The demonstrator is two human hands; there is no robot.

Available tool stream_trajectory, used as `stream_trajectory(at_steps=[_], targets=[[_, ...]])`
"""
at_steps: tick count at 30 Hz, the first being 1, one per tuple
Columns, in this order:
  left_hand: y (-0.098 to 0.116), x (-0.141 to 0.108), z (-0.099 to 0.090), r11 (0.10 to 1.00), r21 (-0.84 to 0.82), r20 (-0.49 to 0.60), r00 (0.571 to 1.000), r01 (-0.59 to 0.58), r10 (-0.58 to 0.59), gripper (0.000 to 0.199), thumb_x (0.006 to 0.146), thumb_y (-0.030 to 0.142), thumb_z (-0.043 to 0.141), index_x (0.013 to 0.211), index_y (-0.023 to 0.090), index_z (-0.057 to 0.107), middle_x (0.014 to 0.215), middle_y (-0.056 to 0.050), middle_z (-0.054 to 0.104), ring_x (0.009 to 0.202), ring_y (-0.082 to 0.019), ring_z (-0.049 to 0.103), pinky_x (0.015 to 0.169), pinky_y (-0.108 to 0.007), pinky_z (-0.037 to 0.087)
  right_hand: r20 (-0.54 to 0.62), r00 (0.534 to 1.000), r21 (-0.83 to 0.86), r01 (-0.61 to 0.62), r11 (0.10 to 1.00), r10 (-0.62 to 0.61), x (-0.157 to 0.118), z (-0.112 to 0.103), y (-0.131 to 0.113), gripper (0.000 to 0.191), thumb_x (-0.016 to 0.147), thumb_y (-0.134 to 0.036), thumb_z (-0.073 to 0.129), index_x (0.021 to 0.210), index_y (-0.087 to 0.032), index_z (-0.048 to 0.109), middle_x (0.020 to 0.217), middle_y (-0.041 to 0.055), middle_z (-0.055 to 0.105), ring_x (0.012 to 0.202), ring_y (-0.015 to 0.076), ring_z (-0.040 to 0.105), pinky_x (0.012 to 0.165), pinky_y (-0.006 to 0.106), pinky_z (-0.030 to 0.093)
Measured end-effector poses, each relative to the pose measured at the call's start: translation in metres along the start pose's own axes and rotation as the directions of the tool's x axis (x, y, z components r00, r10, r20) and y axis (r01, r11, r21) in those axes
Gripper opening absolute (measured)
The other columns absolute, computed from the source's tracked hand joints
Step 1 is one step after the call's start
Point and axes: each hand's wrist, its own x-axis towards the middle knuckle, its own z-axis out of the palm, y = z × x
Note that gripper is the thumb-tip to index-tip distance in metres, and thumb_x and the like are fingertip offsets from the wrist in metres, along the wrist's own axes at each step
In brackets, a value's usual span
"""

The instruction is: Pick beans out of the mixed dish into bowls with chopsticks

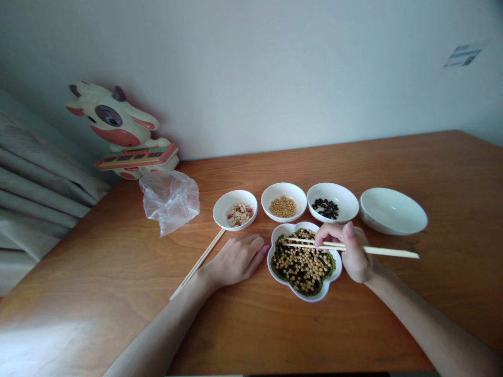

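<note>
**Right hand [348,251] busy, left hand [236,259] idle**

The right hand's fingers [321,234] close on pale wooden chopsticks [387,252], tips over a white flower-shaped dish [310,296] of yellow and black beans [302,264] at lower centre. The left hand's fingers [255,246] lie empty, loosely curled — resting on the orange wooden tabletop [314,157] just beside a loose wooden chopstick [198,262].

Soft daylight appears to come from the curtain [35,183] side, well left of the left hand [236,259], and fades the table [98,314] into pale glare at its near corner. Shadows stay faint beneath the right hand [351,251] and the bowl [393,211] just beyond it. The wall [275,68] reads dull grey, darkening toward the upper corner. Wide-angle distortion bends the table's edges, while both hands stay sharp, free of motion blur.
</note>
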Motion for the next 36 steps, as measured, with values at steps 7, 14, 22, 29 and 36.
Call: stream_trajectory(at_steps=[7, 14, 22, 29, 36], targets=[[0.001, 0.000, -0.001, 1.000, -0.006, -0.008, 1.000, -0.003, 0.003, 0.033, 0.114, 0.032, 0.036, 0.089, 0.020, 0.052, 0.088, -0.004, 0.065, 0.073, -0.017, 0.057, 0.068, -0.032, 0.042, -0.039, 0.999, -0.015, -0.017, 1.000, 0.016, 0.002, 0.001, -0.010, 0.079, 0.111, -0.065, 0.019, 0.074, -0.022, 0.074, 0.065, 0.0047, 0.069, 0.062, 0.0191, 0.062, 0.060, 0.033, 0.046], [0.001, 0.000, 0.000, 1.000, -0.005, -0.025, 1.000, -0.014, 0.014, 0.033, 0.114, 0.032, 0.037, 0.088, 0.019, 0.053, 0.087, -0.005, 0.064, 0.072, -0.016, 0.057, 0.067, -0.031, 0.041, -0.107, 0.994, 0.022, -0.022, 1.000, 0.025, 0.001, 0.004, -0.007, 0.079, 0.111, -0.063, 0.022, 0.071, -0.022, 0.076, 0.062, 0.0050, 0.068, 0.059, 0.0197, 0.062, 0.059, 0.034, 0.047], [0.001, 0.000, 0.000, 1.000, -0.001, -0.028, 0.999, -0.020, 0.020, 0.034, 0.115, 0.032, 0.036, 0.089, 0.019, 0.054, 0.087, -0.005, 0.065, 0.074, -0.017, 0.058, 0.069, -0.031, 0.043, -0.174, 0.984, 0.085, 0.044, 0.995, -0.029, -0.004, 0.000, 0.000, 0.080, 0.110, -0.064, 0.023, 0.070, -0.025, 0.080, 0.063, 0.0065, 0.071, 0.059, 0.0227, 0.064, 0.056, 0.038, 0.045], [-0.001, -0.001, 0.002, 1.000, 0.017, -0.021, 1.000, -0.011, 0.011, 0.034, 0.115, 0.032, 0.036, 0.089, 0.019, 0.054, 0.088, -0.005, 0.065, 0.074, -0.017, 0.058, 0.069, -0.031, 0.043, -0.482, 0.871, 0.188, 0.208, 0.960, -0.094, 0.000, -0.006, -0.011, 0.079, 0.103, -0.076, 0.025, 0.066, -0.031, 0.078, 0.064, 0.0103, 0.069, 0.073, 0.0325, 0.069, 0.070, 0.047, 0.053], [0.000, 0.000, 0.000, 1.000, 0.008, -0.002, 1.000, -0.011, 0.011, 0.033, 0.115, 0.032, 0.034, 0.089, 0.020, 0.051, 0.089, -0.004, 0.064, 0.075, -0.017, 0.057, 0.070, -0.031, 0.042, -0.433, 0.900, 0.177, 0.021, 0.984, 0.059, 0.012, -0.003, -0.005, 0.079, 0.104, -0.076, 0.023, 0.078, -0.026, 0.077, 0.072, 0.0081, 0.069, 0.071, 0.0281, 0.063, 0.074, 0.043, 0.049]])
